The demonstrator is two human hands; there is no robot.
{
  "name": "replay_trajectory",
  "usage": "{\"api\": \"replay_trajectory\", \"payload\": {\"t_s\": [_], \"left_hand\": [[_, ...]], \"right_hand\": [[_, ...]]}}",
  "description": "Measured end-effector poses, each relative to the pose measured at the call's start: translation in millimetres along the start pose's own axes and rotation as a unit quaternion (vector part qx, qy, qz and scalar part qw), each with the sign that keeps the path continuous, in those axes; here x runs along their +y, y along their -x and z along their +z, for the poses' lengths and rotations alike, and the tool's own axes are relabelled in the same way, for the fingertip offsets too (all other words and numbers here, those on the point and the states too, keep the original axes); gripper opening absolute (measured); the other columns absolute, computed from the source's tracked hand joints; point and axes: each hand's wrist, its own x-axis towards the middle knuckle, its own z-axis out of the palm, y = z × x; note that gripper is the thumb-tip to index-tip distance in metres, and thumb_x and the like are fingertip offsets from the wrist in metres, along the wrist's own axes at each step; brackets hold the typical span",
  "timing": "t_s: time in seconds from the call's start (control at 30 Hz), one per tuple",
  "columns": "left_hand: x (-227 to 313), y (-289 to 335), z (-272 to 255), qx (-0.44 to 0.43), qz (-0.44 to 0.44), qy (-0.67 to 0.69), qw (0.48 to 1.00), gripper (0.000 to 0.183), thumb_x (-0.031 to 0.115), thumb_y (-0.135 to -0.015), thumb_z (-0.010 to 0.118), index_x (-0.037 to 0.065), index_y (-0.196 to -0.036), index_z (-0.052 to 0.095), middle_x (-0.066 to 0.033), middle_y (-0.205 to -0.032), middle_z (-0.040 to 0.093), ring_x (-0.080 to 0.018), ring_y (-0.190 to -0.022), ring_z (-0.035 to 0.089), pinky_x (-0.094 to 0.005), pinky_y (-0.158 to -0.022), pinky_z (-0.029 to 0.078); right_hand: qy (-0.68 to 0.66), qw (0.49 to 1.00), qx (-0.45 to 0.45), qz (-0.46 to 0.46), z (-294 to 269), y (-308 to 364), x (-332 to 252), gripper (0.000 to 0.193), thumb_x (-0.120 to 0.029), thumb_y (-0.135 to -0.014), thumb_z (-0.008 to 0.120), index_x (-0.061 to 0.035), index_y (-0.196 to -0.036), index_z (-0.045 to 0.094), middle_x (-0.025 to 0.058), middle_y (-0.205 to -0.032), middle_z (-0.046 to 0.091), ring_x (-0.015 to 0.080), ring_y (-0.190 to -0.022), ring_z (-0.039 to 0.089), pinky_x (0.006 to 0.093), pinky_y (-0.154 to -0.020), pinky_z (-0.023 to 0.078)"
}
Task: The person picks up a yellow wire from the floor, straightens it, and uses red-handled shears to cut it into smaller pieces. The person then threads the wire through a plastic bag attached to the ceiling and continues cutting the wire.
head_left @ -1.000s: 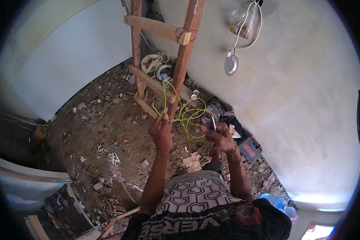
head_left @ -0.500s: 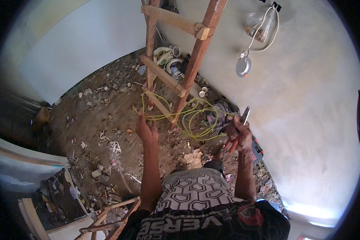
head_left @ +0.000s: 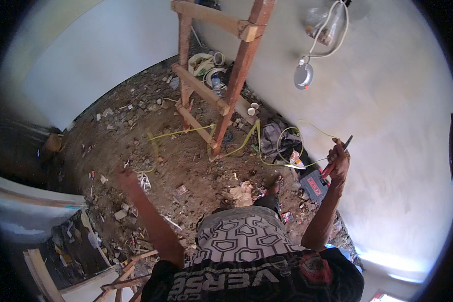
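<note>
My right hand (head_left: 340, 163) is closed around pliers (head_left: 348, 141) with red handles, out to the right in front of the pale wall. A thin yellow-green wire (head_left: 181, 132) runs from this hand in loose loops toward the left, passing by the foot of a wooden ladder (head_left: 239, 70). My left hand (head_left: 129, 180) is out to the left over the dirt floor, smeared by motion. Its fingers cannot be made out. The wire's blurred left end hangs a little above and to the right of that hand; whether the two touch is unclear.
A round lamp (head_left: 303, 76) hangs by a white cable on the right wall. Below my right hand lies a dark toolbox (head_left: 314, 186), beside a grey bag (head_left: 273, 138). Rubble covers the floor (head_left: 110, 156). Another wooden frame (head_left: 128, 277) stands at lower left.
My hands have moved apart, the left one down and left, the right one outward with the pliers. The wire's bunched loops have spread into a longer, looser line.
</note>
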Motion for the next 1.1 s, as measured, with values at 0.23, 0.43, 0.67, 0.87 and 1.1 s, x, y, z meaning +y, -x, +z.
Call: {"api": "replay_trajectory", "payload": {"t_s": [0.23,0.43,0.67,0.87,1.1], "left_hand": [[-19.8,-45.3,-66.1,0.057,0.169,-0.079,0.981,0.045,0.019,-0.09,0.06,0.004,-0.132,0.058,-0.0154,-0.111,0.065,-0.0307,-0.093,0.064,-0.0448,-0.076,0.051],[309.4,144.6,-67.6,-0.349,-0.158,0.502,0.775,0.025,0.029,-0.099,0.059,0.008,-0.111,0.059,-0.0092,-0.097,0.071,-0.0127,-0.074,0.059,-0.0276,-0.067,0.049],[345.0,212.2,-48.0,-0.506,-0.211,0.542,0.636,0.032,0.035,-0.102,0.056,0.006,-0.115,0.061,-0.0076,-0.094,0.072,-0.0077,-0.069,0.057,-0.0217,-0.057,0.047],[358.4,209.1,-54.8,-0.49,-0.292,0.601,0.56,0.036,0.033,-0.101,0.058,0.001,-0.118,0.062,-0.0041,-0.084,0.066,-0.0077,-0.066,0.056,-0.0225,-0.057,0.048],[352.9,203.2,-56.6,-0.464,-0.234,0.584,0.624,0.033,0.03,-0.101,0.059,-0.002,-0.106,0.066,0.0033,-0.066,0.046,-0.0064,-0.056,0.042,-0.0224,-0.053,0.034]], "right_hand": [[0.259,0.961,0.052,-0.08,7.0,3.1,-19.8,0.027,-0.029,-0.097,0.061,-0.004,-0.101,0.071,-0.0063,-0.062,0.048,0.0045,-0.052,0.042,0.0245,-0.047,0.032],[0.235,0.961,-0.123,-0.073,141.3,89.4,6.3,0.019,-0.019,-0.098,0.062,-0.0014,-0.103,0.067,-0.0035,-0.081,0.061,0.0067,-0.074,0.05,0.0258,-0.065,0.042],[0.293,0.88,-0.343,-0.15,174.3,146.5,46.3,0.021,-0.008,-0.091,0.067,-0.0006,-0.111,0.067,0.0084,-0.081,0.066,0.0155,-0.066,0.058,0.0289,-0.062,0.047],[0.24,0.893,-0.362,-0.122,186.5,171.8,42.5,0.019,-0.01,-0.094,0.066,-0.0023,-0.11,0.069,0.0017,-0.068,0.06,0.0084,-0.06,0.05,0.0278,-0.053,0.04],[0.183,0.918,-0.352,-0.018,191.8,151.5,18.6,0.024,-0.017,-0.096,0.065,0.0017,-0.111,0.07,0.0038,-0.089,0.069,0.009,-0.082,0.06,0.0291,-0.076,0.048]]}}
